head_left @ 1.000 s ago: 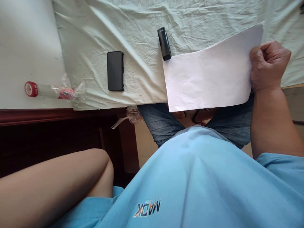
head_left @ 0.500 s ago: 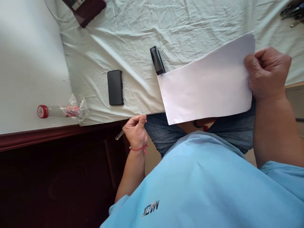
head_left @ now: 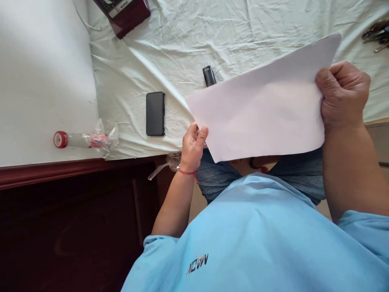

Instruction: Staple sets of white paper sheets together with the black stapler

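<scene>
My right hand (head_left: pixel 345 93) is closed on the right edge of a small stack of white paper sheets (head_left: pixel 264 105), thumb on top. The sheets are held tilted above the table's front edge and my lap, their right end curving. At their left edge is my left hand (head_left: pixel 193 146), which wears a red string bracelet. Its thumb lies over the paper's edge; the fingertips are partly hidden at that edge. Behind the upper edge of the sheets a black stapler (head_left: pixel 209 76) shows only its far end, the rest covered by paper.
A black phone (head_left: pixel 155 113) lies left of the paper on the pale cloth (head_left: pixel 127 73). Farther left is a clear, red-capped bottle (head_left: pixel 75 140) partly in plastic. A dark red box (head_left: pixel 129 18) stands at the back, keys (head_left: pixel 378 36) at far right. Clear plastic (head_left: pixel 158 171) hangs below the table edge.
My left hand has moved up and right from below the table edge to the paper's left edge. The sheets have shifted left and now cover more of the stapler. The view has shifted slightly.
</scene>
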A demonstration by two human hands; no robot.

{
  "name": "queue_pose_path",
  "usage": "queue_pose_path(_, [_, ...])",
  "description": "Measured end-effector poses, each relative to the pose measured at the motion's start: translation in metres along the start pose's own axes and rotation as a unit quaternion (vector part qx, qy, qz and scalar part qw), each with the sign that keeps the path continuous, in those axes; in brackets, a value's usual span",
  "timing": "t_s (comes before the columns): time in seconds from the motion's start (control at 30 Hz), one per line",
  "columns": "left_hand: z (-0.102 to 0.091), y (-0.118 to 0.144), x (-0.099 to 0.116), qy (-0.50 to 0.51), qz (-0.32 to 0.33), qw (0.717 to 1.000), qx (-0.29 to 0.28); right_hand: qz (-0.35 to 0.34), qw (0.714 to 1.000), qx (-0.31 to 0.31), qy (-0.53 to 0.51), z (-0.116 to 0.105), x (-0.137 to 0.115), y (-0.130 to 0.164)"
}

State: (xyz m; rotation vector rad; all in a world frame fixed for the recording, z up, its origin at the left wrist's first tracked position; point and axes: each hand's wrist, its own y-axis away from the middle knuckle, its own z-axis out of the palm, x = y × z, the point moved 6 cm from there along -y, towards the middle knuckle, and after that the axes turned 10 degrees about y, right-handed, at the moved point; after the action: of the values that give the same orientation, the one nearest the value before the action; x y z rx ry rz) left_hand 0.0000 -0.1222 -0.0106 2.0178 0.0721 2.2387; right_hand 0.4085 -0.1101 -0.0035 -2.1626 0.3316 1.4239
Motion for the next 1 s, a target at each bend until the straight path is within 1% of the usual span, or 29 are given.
queue_pose_path(0.07, [0.001,-0.013,-0.006,0.002,-0.002,1.000,-0.021,0.003,1.000,0.012,-0.012,0.009,0.008,-0.005])
queue_pose_path(0.13, [-0.002,-0.025,-0.016,-0.015,-0.007,1.000,-0.008,0.023,1.000,0.008,-0.011,0.015,0.016,-0.004])
queue_pose_path(0.23, [-0.008,-0.037,-0.026,-0.067,0.023,0.997,0.023,0.066,0.996,-0.048,0.033,0.021,0.027,0.007])
queue_pose_path(0.27, [-0.008,-0.038,-0.028,-0.076,0.033,0.996,0.027,0.072,0.994,-0.065,0.054,0.022,0.028,0.012])
queue_pose_path(0.33, [-0.009,-0.038,-0.030,-0.083,0.045,0.995,0.033,0.065,0.990,-0.078,0.097,0.020,0.028,0.021])
queue_pose_path(0.4, [-0.011,-0.036,-0.030,-0.070,0.055,0.995,0.037,0.044,0.988,-0.071,0.129,0.019,0.027,0.026])
queue_pose_path(0.47, [-0.014,-0.034,-0.030,-0.031,0.054,0.998,0.029,0.027,0.988,-0.061,0.142,0.018,0.027,0.027])
queue_pose_path(0.57, [-0.018,-0.033,-0.034,0.031,0.036,0.999,-0.006,0.029,0.993,-0.040,0.111,0.018,0.030,0.026])
queue_pose_path(0.63, [-0.021,-0.033,-0.036,0.042,0.022,0.999,-0.017,0.034,0.995,-0.031,0.087,0.017,0.032,0.026])
queue_pose_path(0.73, [-0.023,-0.033,-0.037,0.026,0.019,0.999,0.011,0.026,0.996,-0.025,0.082,0.015,0.031,0.025])
queue_pose_path(0.8, [-0.023,-0.032,-0.035,0.003,0.031,0.999,0.040,0.021,0.996,-0.023,0.088,0.014,0.030,0.025])
queue_pose_path(0.87, [-0.021,-0.030,-0.031,-0.022,0.050,0.997,0.055,0.019,0.995,-0.019,0.092,0.012,0.030,0.024])
queue_pose_path(0.93, [-0.017,-0.029,-0.028,-0.041,0.062,0.996,0.042,0.018,0.996,-0.015,0.090,0.011,0.031,0.024])
queue_pose_path(1.0, [-0.013,-0.028,-0.029,-0.046,0.053,0.998,-0.005,0.019,0.997,-0.008,0.078,0.011,0.032,0.023])
